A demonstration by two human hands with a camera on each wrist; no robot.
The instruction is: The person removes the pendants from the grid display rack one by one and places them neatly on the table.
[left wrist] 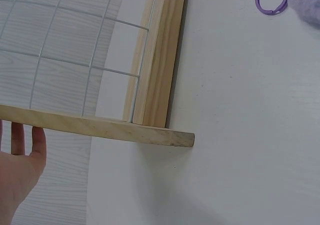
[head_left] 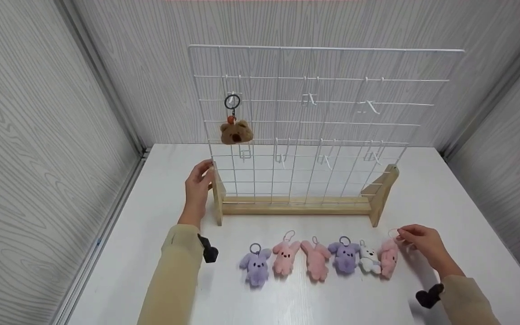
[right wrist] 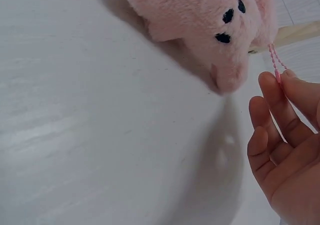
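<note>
My right hand (head_left: 424, 243) pinches the pink bead chain (right wrist: 277, 70) of a pink plush keychain (head_left: 388, 258) between thumb and index finger. This plush, at the right end of a row, has dark eyes and nose, and its chain is drawn toward the fingertips. At the left side of a display rack, my left hand (head_left: 198, 189) touches the outer face of its wooden side support (left wrist: 100, 127) with the fingertips. A white wire grid (head_left: 327, 123) stands upright in the rack. From an upper left hook hangs a brown bear-head keychain (head_left: 236, 132) with a black ring.
Beside the pinched plush lie a white plush (head_left: 369, 259), two purple ones (head_left: 257, 267) and two other pink ones (head_left: 318, 262), in front of the wooden base (head_left: 296, 208). Several white hooks (head_left: 325, 160) project from the grid. Panels (head_left: 39, 135) wall the table on its sides and back.
</note>
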